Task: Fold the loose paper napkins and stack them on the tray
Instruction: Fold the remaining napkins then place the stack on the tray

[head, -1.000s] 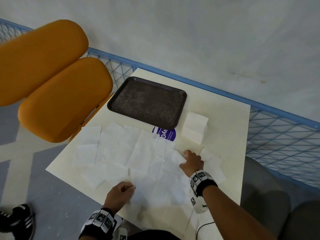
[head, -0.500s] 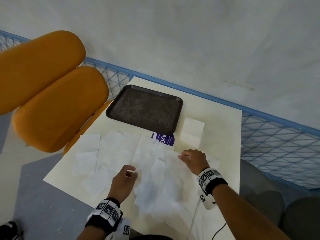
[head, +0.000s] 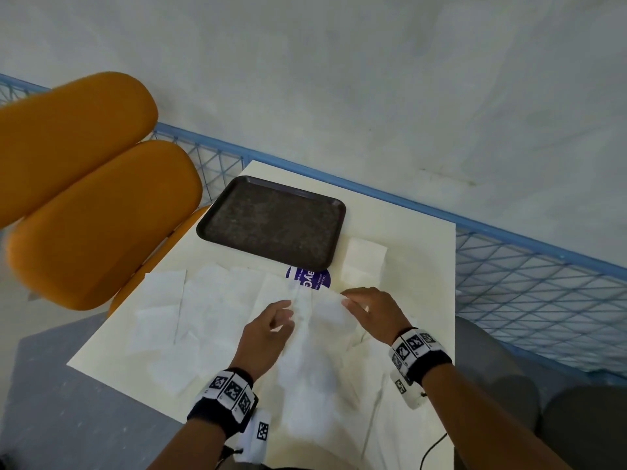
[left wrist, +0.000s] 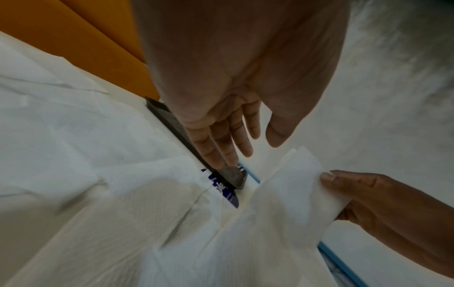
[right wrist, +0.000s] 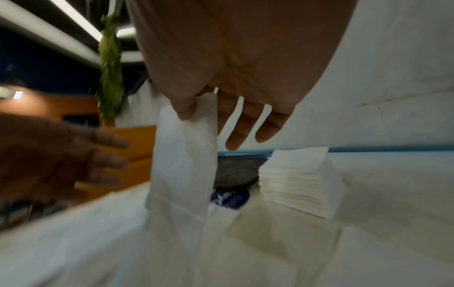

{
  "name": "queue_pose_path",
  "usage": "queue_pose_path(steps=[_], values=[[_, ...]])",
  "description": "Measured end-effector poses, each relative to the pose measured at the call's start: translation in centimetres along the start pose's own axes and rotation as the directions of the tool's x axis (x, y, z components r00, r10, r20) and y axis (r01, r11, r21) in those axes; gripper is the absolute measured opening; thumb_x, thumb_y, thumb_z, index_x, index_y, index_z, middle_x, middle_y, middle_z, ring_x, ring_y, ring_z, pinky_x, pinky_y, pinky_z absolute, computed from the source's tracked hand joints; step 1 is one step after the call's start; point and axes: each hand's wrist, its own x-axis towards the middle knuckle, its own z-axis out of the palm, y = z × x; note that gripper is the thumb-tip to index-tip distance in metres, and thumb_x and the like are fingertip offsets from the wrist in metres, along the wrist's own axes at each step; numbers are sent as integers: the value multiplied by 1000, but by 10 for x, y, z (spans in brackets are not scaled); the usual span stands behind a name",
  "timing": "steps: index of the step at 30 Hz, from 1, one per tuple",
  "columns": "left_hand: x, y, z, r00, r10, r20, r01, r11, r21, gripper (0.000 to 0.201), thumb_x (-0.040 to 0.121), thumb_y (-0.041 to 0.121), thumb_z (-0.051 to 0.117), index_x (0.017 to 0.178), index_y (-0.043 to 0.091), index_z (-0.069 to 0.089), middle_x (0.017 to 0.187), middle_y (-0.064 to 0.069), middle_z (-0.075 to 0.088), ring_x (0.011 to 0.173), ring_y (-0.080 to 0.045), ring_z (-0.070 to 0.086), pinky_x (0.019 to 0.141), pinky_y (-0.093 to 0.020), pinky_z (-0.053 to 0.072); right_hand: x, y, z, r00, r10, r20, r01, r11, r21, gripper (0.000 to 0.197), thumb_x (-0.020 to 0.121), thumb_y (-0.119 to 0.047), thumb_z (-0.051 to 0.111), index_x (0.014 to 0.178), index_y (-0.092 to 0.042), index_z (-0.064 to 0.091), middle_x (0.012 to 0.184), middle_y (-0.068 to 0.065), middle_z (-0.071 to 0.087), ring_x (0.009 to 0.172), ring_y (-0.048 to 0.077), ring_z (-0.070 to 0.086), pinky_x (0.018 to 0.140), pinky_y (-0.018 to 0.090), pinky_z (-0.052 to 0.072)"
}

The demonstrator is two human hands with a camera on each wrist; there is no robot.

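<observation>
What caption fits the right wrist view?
Right hand pinches a lifted napkin beside the napkin stack; left hand open nearby.

Soft daylight, wrist views blurred (wide-angle)

Only readable text is sitting on a round blue sticker (head: 310, 279) on the table (head: 407, 218), at the tray's (head: 271, 222) 6 o'clock edge. White letters "ayG" are showing sideways, with smaller lines beside them too tiny to read; a napkin (head: 281, 293) is covering the sticker's 9 o'clock part. Wrist bands (head: 230, 391) are carrying black-and-white square code markers, no letters or digits. Both wrist views are showing the sticker blurred, unreadable.
</observation>
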Motion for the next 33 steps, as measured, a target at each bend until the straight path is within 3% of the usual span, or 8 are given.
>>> queue_pose_path(steps=[2,4,8,11,14,19,28,33], values=[[4,5,1,999,30,42,-28,999,-47,49,91,18,71,132,38,54,124,16,67,113,10,60,86,-2,44,0,-10,-13,998,58,-39,-48,974,220,22,100,-34,59,97,-21,77,98,-5,75,93,15,67,87,32,52],[7,10,2,994,53,95,-45,995,-88,68,86,22,78,144,36,46,133,16,61,119,7,57,92,-11,47,-1,-19,-29,995,97,-23,-81,920,383,31,96,-31,62,69,-16,63,68,-5,57,68,13,53,70,32,44],[7,32,2,972,97,213,-91,995,-38,96,76,42,85,154,37,29,145,23,46,129,2,49,100,-19,44,-6,-39,-62,990,122,73,-139,724,676,57,82,-41,68,87,15,56,83,11,55,81,20,50,79,35,39],[1,54,5,965,148,214,-156,987,22,101,70,52,86,153,41,29,147,26,38,130,0,40,110,-28,37,-11,-56,-83,985,115,131,-174,662,729,52,81,-38,71,91,12,62,89,16,60,87,25,54,81,38,40],[-7,77,12,948,192,253,-181,981,-68,82,71,49,86,142,41,46,134,22,57,120,-1,55,100,-24,47,-13,-70,-100,983,121,140,-185,637,748,23,90,-22,69,82,-1,72,88,14,63,87,27,56,77,36,42],[-18,95,23,939,198,281,-146,969,-198,22,90,30,74,111,23,75,103,11,77,97,-8,72,83,-21,56,-18,-90,-119,995,75,68,-101,737,668,27,96,-27,64,72,-15,70,75,11,55,73,23,50,68,34,37],[-35,112,13,947,185,262,-69,915,-397,20,91,31,71,107,19,75,102,-2,78,93,-19,73,77,-26,55,-14,-98,-133,995,80,-60,-24,774,633,16,98,-27,62,95,-19,76,87,1,72,76,12,65,64,22,48],[-33,118,11,978,140,153,-81,936,-343,23,89,33,74,76,14,70,69,3,68,66,-14,62,63,-28,49,-13,-99,-139,997,12,-82,45,758,651,18,98,-16,63,108,-11,77,103,4,77,94,15,72,77,21,53]])
